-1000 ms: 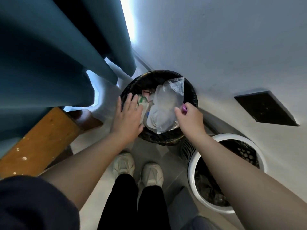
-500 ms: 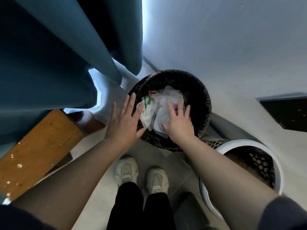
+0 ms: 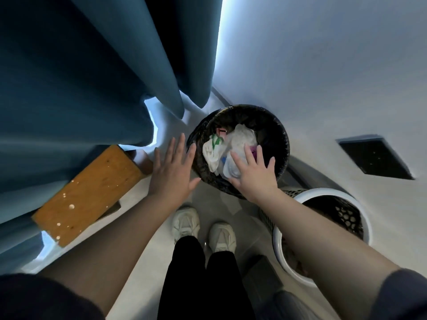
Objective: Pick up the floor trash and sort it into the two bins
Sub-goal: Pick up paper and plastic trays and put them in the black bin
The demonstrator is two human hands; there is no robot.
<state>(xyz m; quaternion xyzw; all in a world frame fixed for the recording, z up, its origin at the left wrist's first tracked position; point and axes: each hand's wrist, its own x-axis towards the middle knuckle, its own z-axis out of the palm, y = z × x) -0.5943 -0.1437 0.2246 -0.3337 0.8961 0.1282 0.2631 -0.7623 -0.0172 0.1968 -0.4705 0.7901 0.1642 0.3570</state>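
- Our left hand [image 3: 172, 172] is spread flat with its fingers apart, grasping nothing; it hovers just beside the outer wall of the black bin [image 3: 280, 144], on that bin's left side.
- Our right hand [image 3: 253, 175] is also released, palm down and fingers splayed, lying over the near rim of the black bin and on the clear plastic bag [image 3: 240, 144] inside it.
- The trash sits in the black bin, right ahead of both hands: the clear plastic bag under our right fingers, a white wrapper with green print [image 3: 212, 150] between the two hands, and a small purple item [image 3: 253, 150] showing between our right fingers.
- We cannot tell what the small pink piece [image 3: 221, 132] beyond the wrapper is.
- The white mesh bin [image 3: 278, 241] stands under and to the right of our right forearm, close beside the black bin; its contents are too dark to make out.
- Beyond and left of our left hand hang blue curtains [image 3: 80, 77], with an orange wooden board [image 3: 90, 192] lying left of that wrist.
- Our pale shoes [image 3: 186, 224] stand on the floor [image 3: 143, 280] below both hands.
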